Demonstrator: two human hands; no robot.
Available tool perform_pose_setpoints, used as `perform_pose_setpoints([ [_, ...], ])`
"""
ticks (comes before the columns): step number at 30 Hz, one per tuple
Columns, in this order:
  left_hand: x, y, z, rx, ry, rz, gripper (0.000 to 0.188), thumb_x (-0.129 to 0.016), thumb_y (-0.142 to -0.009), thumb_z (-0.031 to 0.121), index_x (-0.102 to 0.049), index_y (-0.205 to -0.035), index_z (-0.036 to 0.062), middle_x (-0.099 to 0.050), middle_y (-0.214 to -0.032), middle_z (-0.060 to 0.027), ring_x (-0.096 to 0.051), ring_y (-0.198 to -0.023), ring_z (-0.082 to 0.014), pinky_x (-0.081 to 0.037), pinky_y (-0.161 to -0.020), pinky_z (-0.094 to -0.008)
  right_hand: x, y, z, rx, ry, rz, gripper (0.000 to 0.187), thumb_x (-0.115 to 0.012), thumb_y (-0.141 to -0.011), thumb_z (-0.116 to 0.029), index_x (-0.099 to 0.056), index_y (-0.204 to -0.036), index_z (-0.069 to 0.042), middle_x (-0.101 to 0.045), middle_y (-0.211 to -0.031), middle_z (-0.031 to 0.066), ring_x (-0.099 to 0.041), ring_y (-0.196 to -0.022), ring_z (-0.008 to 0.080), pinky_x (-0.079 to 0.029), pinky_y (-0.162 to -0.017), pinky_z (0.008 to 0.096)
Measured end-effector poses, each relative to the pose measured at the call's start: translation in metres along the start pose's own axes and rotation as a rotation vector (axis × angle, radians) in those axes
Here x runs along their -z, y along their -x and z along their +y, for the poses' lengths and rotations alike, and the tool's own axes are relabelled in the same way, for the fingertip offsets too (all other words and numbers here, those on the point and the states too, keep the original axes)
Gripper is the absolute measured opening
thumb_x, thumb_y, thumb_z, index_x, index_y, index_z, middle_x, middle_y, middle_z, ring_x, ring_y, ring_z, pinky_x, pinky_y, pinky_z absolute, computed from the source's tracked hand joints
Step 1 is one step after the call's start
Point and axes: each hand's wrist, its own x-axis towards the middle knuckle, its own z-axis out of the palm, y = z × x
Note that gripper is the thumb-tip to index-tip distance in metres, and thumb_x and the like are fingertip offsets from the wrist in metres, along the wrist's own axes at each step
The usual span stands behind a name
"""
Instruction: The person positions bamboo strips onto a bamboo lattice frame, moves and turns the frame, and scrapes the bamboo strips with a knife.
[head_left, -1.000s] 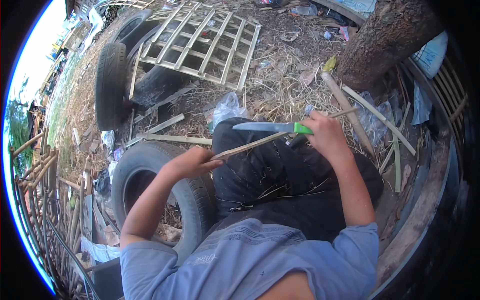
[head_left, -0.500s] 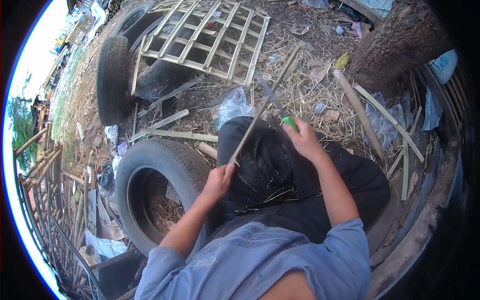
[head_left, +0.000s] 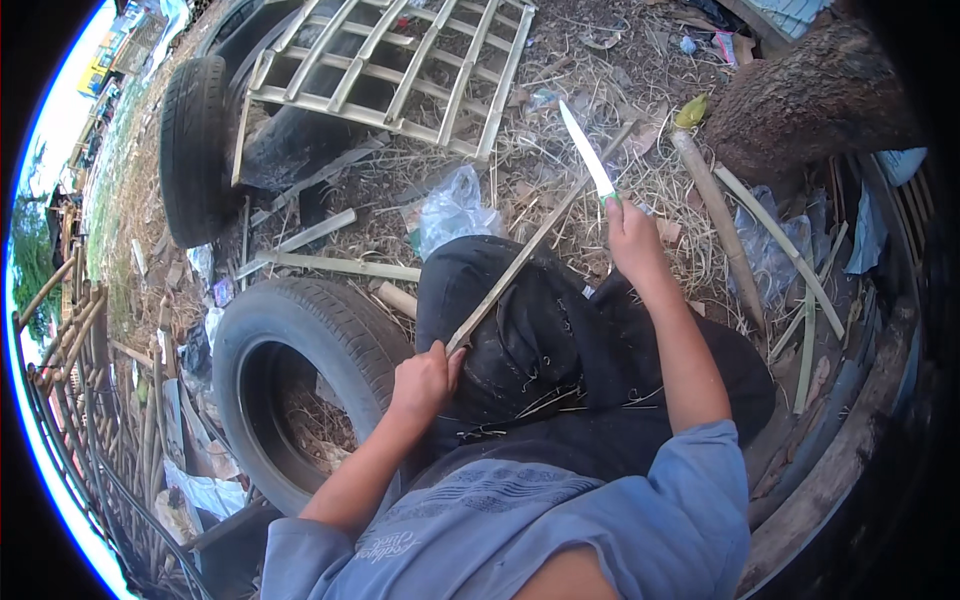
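My left hand point(head_left: 423, 383) is closed round the near end of a long, thin bamboo strip point(head_left: 535, 243), which slants across my knee up to the right. In my right hand point(head_left: 638, 243) is a knife point(head_left: 586, 150) with a green handle, mostly covered by my fingers. Its pale blade points up and a little left, apart from the strip and crossing just beyond it in the picture. My dark trousers point(head_left: 510, 330) lie under the strip, with thin shavings on them.
A tyre point(head_left: 300, 300) lies by my left knee, and another tyre point(head_left: 195, 150) stands farther off. Beyond my knees rests a bamboo lattice point(head_left: 400, 75). A clear plastic bag point(head_left: 458, 212) sits before my knee. To the right are a pole point(head_left: 720, 230) and a tree trunk point(head_left: 810, 100).
My right hand has moved right and slightly up, turning the knife so its blade shows broad and stands away from the strip. My left hand still grips the strip, a little lower.
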Motion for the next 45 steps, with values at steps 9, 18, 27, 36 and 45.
perform_pose_setpoints([
  [9, -0.003, -0.003, -0.008, -0.037, -0.051, -0.024, 0.037, -0.054, -0.092, 0.034, -0.05, -0.071, 0.003, -0.057, -0.054, -0.0192, -0.059, -0.049, -0.0374, -0.047, -0.045, -0.0454, -0.007, 0.009, 0.014, -0.048, -0.044, -0.079, 0.04, -0.04, -0.098, -0.03, -0.057, -0.086, 0.004, -0.057, -0.068, 0.0241, -0.057, -0.069, 0.0438, -0.043, -0.063, 0.048],
  [18, -0.007, -0.008, -0.009, -0.041, 0.012, 0.021, 0.036, -0.055, -0.091, 0.033, -0.05, -0.074, 0.003, -0.057, -0.054, -0.0186, -0.059, -0.05, -0.0369, -0.047, -0.045, -0.045, -0.054, 0.084, -0.049, 0.175, -0.16, -0.509, 0.039, -0.043, -0.095, -0.028, -0.061, -0.08, 0.003, -0.058, -0.067, 0.0263, -0.061, -0.07, 0.0446, -0.048, -0.064, 0.0503],
  [27, -0.011, -0.007, -0.009, -0.047, 0.054, 0.021, 0.035, -0.055, -0.091, 0.034, -0.049, -0.075, 0.0032, -0.057, -0.055, -0.0186, -0.059, -0.05, -0.0374, -0.046, -0.045, -0.0452, 0.018, 0.003, -0.014, -0.005, 0.022, 0.067, 0.044, -0.039, -0.099, -0.033, -0.058, -0.083, 0.003, -0.055, -0.059, 0.0207, -0.056, -0.056, 0.0385, -0.043, -0.054, 0.0455],
  [36, -0.012, -0.005, -0.008, -0.03, 0.075, -0.014, 0.029, -0.057, -0.09, 0.025, -0.048, -0.076, 0.0016, -0.054, -0.054, -0.0198, -0.057, -0.05, -0.0391, -0.045, -0.046, -0.046, -0.032, 0.079, -0.029, 0.038, -0.142, -0.225, 0.036, -0.044, -0.098, -0.027, -0.058, -0.084, 0.004, -0.053, -0.063, 0.0233, -0.057, -0.058, 0.0353, -0.042, -0.056, 0.042],
  [45, -0.01, -0.004, -0.007, -0.01, 0.04, -0.013, 0.03, -0.056, -0.091, 0.026, -0.048, -0.075, 0.002, -0.055, -0.054, -0.0201, -0.058, -0.05, -0.0384, -0.045, -0.046, -0.0464, -0.031, 0.049, -0.019, 0.063, -0.023, -0.009, 0.035, -0.046, -0.096, -0.026, -0.059, -0.085, 0.004, -0.058, -0.066, 0.0276, -0.059, -0.069, 0.0459, -0.045, -0.061, 0.0498],
])
